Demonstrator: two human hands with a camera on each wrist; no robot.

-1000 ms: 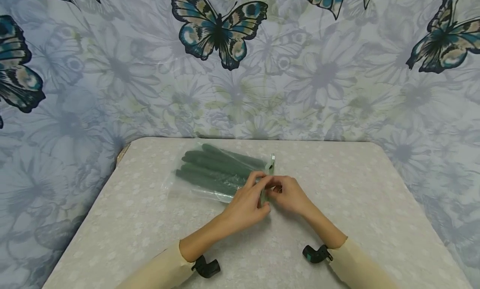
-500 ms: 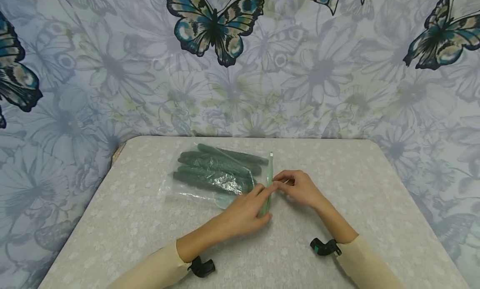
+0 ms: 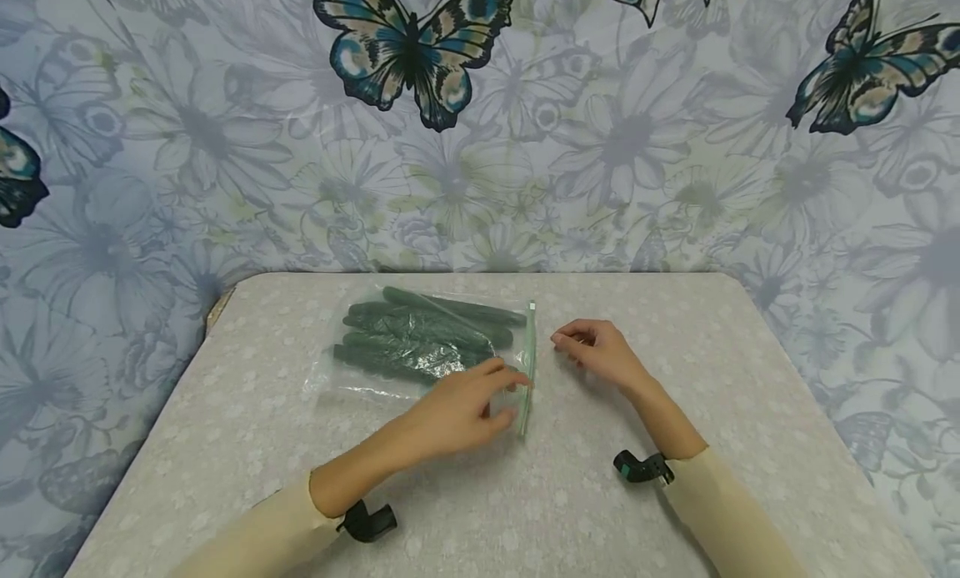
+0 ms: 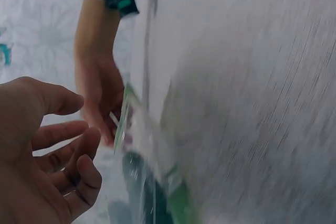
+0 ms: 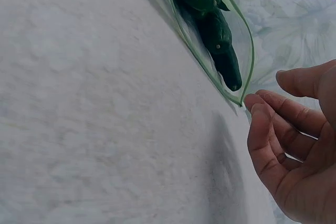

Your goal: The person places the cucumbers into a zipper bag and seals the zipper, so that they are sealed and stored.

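Observation:
A clear plastic zip bag [image 3: 322, 379] lies flat on the table, holding several dark green cucumbers [image 3: 442, 332]. Its light green zip strip [image 3: 532, 336] runs along the right end. My left hand [image 3: 457, 407] hovers over the bag's near right corner, fingertips right at the strip, fingers loosely bent with nothing between them in the left wrist view. Right of the strip, my right hand [image 3: 596, 353] hangs apart from the bag, loosely curled and holding nothing. In the right wrist view the bag's green-edged mouth [image 5: 252, 51] gapes, showing cucumber ends [image 5: 218, 35] inside.
A pale floral cloth covers the table [image 3: 675, 328]. Behind it stands a wall covering [image 3: 630, 144] printed with flowers and butterflies. A black camera mount [image 3: 369, 521] sits on the left wrist, another mount [image 3: 643, 467] on the right.
Both hands were together at the zip strip. They have come apart: the right hand has let go and drawn off to the right, the left hand has shifted left. The head view has turned slightly.

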